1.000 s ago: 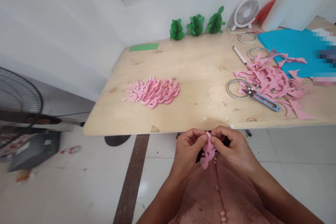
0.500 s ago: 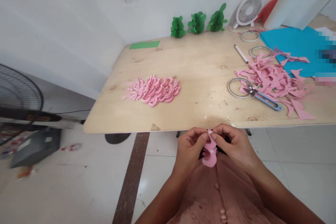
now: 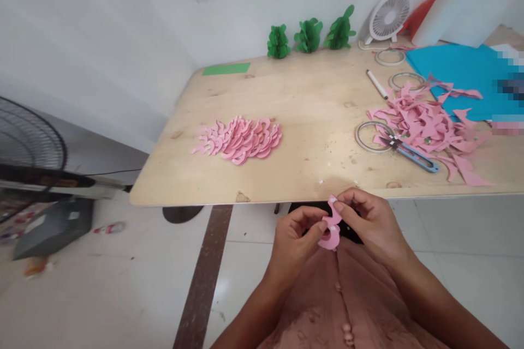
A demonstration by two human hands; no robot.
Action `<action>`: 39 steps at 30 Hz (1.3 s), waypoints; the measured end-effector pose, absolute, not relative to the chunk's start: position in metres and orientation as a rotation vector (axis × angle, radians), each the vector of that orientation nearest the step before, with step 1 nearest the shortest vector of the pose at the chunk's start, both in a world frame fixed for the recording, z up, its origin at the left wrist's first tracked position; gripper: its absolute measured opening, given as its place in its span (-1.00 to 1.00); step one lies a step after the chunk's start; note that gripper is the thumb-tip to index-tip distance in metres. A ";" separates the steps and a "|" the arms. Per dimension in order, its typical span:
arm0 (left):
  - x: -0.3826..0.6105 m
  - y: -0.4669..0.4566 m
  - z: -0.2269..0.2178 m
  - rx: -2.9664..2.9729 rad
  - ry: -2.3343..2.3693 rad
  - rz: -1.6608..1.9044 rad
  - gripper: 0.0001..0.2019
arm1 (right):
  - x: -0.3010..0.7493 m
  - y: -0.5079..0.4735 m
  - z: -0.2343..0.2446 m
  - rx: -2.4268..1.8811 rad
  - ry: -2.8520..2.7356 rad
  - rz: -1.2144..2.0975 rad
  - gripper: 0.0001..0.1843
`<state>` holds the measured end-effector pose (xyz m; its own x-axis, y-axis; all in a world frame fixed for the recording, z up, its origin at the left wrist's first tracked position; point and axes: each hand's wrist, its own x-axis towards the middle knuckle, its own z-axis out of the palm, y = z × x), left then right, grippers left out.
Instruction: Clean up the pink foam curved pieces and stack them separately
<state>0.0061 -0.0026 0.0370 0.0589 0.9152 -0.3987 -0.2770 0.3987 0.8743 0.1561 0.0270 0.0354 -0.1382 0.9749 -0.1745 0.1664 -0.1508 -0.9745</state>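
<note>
Both my hands meet just below the table's front edge, pinching one small curved pink paper piece (image 3: pixel 331 229). My left hand (image 3: pixel 295 237) holds its lower part between thumb and fingers. My right hand (image 3: pixel 368 223) grips the upper end with its fingertips. On the wooden table (image 3: pixel 311 114) lies a heap of similar pink curved cut-outs (image 3: pixel 239 139) to the left. A pile of pink paper scraps (image 3: pixel 429 128) lies to the right, with blue-handled scissors (image 3: pixel 411 154) at its near edge.
Three green paper trees (image 3: pixel 309 36), a green paper strip (image 3: pixel 226 69), a white pen (image 3: pixel 376 84), tape rings (image 3: pixel 370 136), a small white fan (image 3: pixel 388 11), blue paper (image 3: pixel 462 73) and a white roll (image 3: pixel 454 11) are on the table. A floor fan (image 3: pixel 33 158) stands left.
The pink piece has been turned between my fingers and now shows its curled shape. My right hand rose slightly while my left hand dropped a little lower.
</note>
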 end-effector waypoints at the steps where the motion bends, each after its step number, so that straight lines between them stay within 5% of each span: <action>1: 0.006 -0.002 0.036 0.693 1.166 1.024 -0.90 | 0.156 0.027 0.035 -1.370 -1.357 1.371 -0.82; 39: 0.006 0.003 0.035 0.658 1.173 1.119 -0.88 | 0.155 0.018 0.040 -1.348 -1.652 1.362 -0.78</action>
